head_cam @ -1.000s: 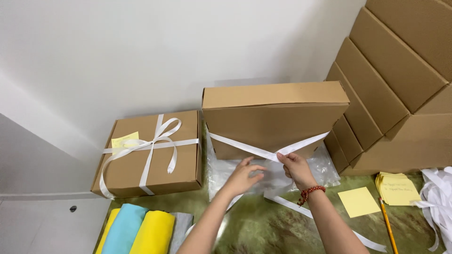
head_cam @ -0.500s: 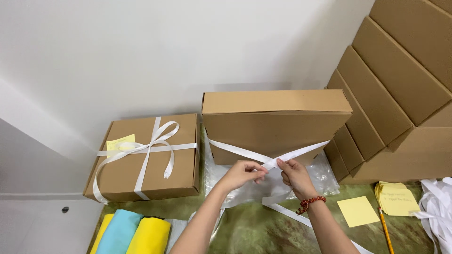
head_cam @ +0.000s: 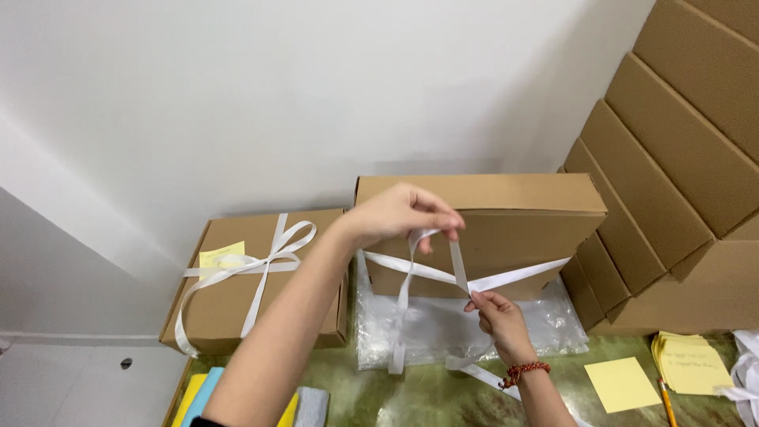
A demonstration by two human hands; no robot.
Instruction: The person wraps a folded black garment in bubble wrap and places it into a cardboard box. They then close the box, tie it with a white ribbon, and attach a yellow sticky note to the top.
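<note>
Two hands are working a white satin ribbon (head_cam: pixel 443 273) across the front of a plain cardboard box (head_cam: pixel 506 213) that is standing at the table's back edge. Left hand (head_cam: pixel 399 215) is lifting a ribbon loop above the box's front, fingers pinching it narrowly. Right hand (head_cam: pixel 498 316), wearing a red bead bracelet (head_cam: pixel 523 370), is gripping the crossing lower down. Crinkled clear plastic (head_cam: pixel 443 332) is lying beneath. Flanking closely are a bow-tied box (head_cam: pixel 229 304) and stacked cartons (head_cam: pixel 680 182), leaving open green tabletop (head_cam: pixel 443 399) only in front.
</note>
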